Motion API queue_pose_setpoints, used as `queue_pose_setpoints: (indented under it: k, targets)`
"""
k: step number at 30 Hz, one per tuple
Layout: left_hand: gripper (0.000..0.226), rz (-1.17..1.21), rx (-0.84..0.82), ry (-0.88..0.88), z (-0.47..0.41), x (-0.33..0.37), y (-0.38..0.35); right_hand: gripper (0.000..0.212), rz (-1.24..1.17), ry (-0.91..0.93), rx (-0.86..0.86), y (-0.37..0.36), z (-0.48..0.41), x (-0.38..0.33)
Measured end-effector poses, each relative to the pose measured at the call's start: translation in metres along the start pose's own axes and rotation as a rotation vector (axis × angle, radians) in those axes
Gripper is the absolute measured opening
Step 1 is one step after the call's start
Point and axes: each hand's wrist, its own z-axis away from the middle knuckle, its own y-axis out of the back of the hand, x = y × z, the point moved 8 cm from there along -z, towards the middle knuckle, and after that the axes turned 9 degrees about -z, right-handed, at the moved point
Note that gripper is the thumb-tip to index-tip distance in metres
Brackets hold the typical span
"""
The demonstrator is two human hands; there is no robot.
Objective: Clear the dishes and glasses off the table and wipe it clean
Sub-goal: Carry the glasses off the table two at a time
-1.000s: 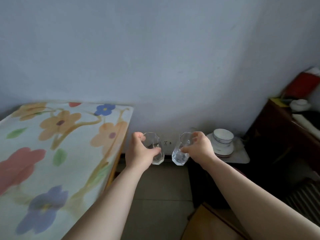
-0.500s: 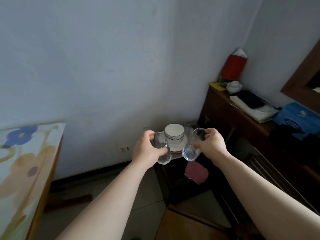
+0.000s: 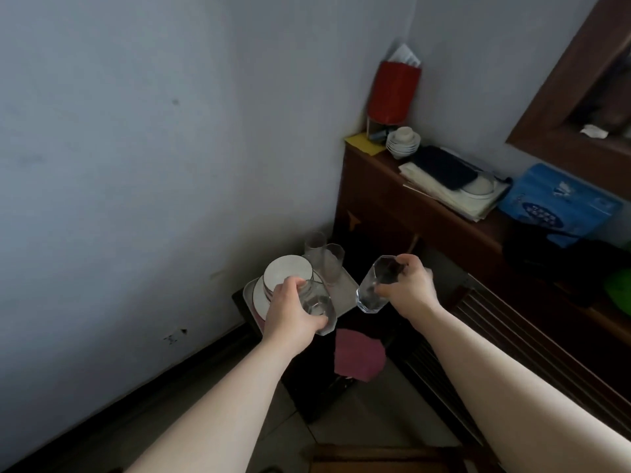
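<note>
Dim corner of a room, pale blue wall, tiled floor, low dark stand (image 3: pixel 307 380) against the wall. On top of the stand sits a light tray (image 3: pixel 345 295) with a stack of white bowls and plates (image 3: pixel 286 273) and two empty glasses (image 3: pixel 326 257) at its far side. Left hand (image 3: pixel 290 314) is just above the near edge of the tray, fingers wrapped closed round a clear faceted glass (image 3: pixel 317 307), tilted. Right hand (image 3: pixel 408 288) is right of the tray, off its edge, fingers closed on a second faceted glass (image 3: pixel 374 286), also tilted, rim up and away. Pink cloth (image 3: pixel 358 356) lies on the stand just in front of the tray. Right of the tray, well apart, a brown wooden worktop (image 3: pixel 444 213) carries a red bag, small white bowls, folded cloths, a blue pack.
</note>
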Motion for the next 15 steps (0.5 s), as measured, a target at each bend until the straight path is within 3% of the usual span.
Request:
queue_pose_setpoints:
  k: [15]
  targets:
    - [0.07,-0.004,-0.034,-0.099,-0.097,-0.017,-0.072,0.081,0.103,0.048,-0.136,-0.086,-0.112,0.067]
